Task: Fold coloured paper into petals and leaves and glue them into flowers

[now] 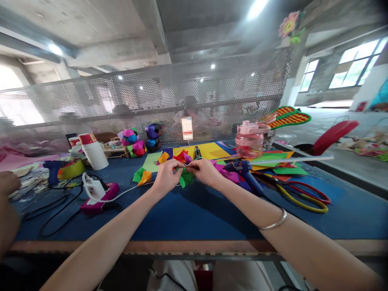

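Note:
Both my hands meet over the middle of the blue table (194, 218). Between them is a folded green paper piece (186, 178), pinched by the fingertips of my left hand (167, 174) and my right hand (203, 171). Its upper part is hidden behind the fingers. Just left of my left hand lie a green and an orange folded paper piece (144, 178). Red, orange and purple folded papers (182, 156) sit behind my hands. To the right of my right hand rests a blue glue gun (250, 178) with a long glue stick (291, 160) in it.
Scissors with red and yellow handles (303, 198) lie at right, near a pink bottle (249, 141). Stacked paper cups (93, 152), a magenta power strip (100, 199) and cables are at left. A phone (187, 128) stands against the perforated screen. Another person's arm (8, 210) enters at left.

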A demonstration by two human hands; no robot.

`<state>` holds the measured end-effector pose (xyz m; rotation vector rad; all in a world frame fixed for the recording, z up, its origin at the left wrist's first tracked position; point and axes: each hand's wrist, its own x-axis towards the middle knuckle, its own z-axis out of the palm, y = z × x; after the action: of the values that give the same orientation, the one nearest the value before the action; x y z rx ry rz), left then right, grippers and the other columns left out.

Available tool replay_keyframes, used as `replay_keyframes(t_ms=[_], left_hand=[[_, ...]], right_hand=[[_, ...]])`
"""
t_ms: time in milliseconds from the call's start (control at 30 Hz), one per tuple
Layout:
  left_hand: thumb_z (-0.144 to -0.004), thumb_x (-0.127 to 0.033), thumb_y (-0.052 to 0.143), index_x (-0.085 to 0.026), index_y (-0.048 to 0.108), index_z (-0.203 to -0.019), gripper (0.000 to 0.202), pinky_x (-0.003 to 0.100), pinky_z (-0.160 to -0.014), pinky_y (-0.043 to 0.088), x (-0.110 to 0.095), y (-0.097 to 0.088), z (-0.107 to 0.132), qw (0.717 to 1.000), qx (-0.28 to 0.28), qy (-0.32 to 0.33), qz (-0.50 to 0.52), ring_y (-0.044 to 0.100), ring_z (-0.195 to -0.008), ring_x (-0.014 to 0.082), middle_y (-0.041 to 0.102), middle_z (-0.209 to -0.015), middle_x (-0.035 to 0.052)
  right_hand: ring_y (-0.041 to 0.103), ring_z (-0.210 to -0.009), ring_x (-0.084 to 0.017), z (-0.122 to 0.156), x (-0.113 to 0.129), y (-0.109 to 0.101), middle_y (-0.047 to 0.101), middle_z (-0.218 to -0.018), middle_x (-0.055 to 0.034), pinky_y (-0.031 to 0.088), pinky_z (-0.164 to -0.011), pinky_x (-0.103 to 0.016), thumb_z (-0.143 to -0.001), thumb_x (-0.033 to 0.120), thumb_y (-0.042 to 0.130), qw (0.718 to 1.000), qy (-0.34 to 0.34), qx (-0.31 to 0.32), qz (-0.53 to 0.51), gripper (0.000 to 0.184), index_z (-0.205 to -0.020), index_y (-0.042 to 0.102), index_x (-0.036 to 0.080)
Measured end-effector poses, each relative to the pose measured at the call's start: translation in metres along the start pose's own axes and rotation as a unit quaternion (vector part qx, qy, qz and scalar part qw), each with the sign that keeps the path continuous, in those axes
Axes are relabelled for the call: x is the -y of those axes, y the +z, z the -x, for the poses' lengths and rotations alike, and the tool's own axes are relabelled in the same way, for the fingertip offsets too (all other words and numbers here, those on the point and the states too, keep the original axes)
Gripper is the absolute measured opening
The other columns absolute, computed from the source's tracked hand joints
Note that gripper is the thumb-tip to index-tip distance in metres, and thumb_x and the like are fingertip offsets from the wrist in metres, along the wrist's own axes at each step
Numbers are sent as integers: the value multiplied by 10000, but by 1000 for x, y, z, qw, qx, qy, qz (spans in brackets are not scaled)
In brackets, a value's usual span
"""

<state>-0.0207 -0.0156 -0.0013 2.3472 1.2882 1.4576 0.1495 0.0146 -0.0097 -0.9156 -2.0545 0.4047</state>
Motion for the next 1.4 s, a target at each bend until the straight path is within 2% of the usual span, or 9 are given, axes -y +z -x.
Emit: replay_keyframes(t_ms=[267, 433, 567, 733, 967, 1267, 1400], left_hand=[[-721, -57, 606, -179, 712, -755, 166, 273, -708, 522, 0, 1, 0, 999, 8, -32, 4, 678, -759, 185, 741, -801, 37], [-710, -100, 634, -165, 718, -790, 133, 277, -698, 515, 0, 1, -1, 998, 18, -58, 13, 676, -745, 191, 745, -801, 44], [-714, -95, 623, -163, 710, -778, 128, 276, -722, 523, 1, 3, -2, 997, 10, -64, 31, 684, -763, 186, 745, -808, 44], [-704, -64, 609, -161, 689, -747, 133, 270, -712, 512, -1, 6, -3, 998, -2, -56, 7, 668, -742, 172, 724, -778, 40], [-685, -37, 596, -159, 651, -709, 136, 253, -665, 463, -2, 12, 0, 999, -34, -38, -14, 623, -708, 150, 665, -728, 18], [-677, -42, 578, -160, 633, -673, 131, 256, -664, 455, 1, 22, 2, 997, -44, -57, 17, 599, -684, 142, 643, -696, 9], [-682, -55, 556, -161, 610, -646, 125, 250, -648, 442, -1, 22, 4, 997, -58, -28, 42, 560, -659, 132, 605, -674, 2]], right_hand=[[630, -647, -179, 6, 9, -2, 725, -739, -77, 386, -593, -263, -858, 159, 573, 993, -38, 1, 116, 163, -830, 734, 167], [648, -736, -212, 7, 9, 1, 724, -819, -116, 401, -658, -288, -889, 157, 544, 987, -51, -5, 150, 164, -864, 705, 144], [652, -764, -214, 8, 8, 3, 723, -838, -113, 410, -681, -291, -902, 171, 539, 988, -50, -18, 143, 164, -860, 696, 145], [662, -742, -193, 8, 6, 5, 738, -834, -82, 425, -662, -270, -850, 98, 578, 993, -23, -32, 115, 142, -876, 704, 157], [649, -665, -166, 7, 7, 5, 722, -755, -52, 423, -610, -244, -818, 136, 624, 995, 17, -54, 87, 63, -838, 682, 151], [585, -616, -155, 11, 6, 12, 639, -679, -18, 364, -571, -241, -792, 108, 583, 994, 6, -65, 91, 81, -753, 575, 179], [549, -633, -165, 14, 11, 13, 599, -691, -23, 343, -580, -256, -785, 89, 562, 992, -11, -76, 103, 114, -744, 519, 187]])
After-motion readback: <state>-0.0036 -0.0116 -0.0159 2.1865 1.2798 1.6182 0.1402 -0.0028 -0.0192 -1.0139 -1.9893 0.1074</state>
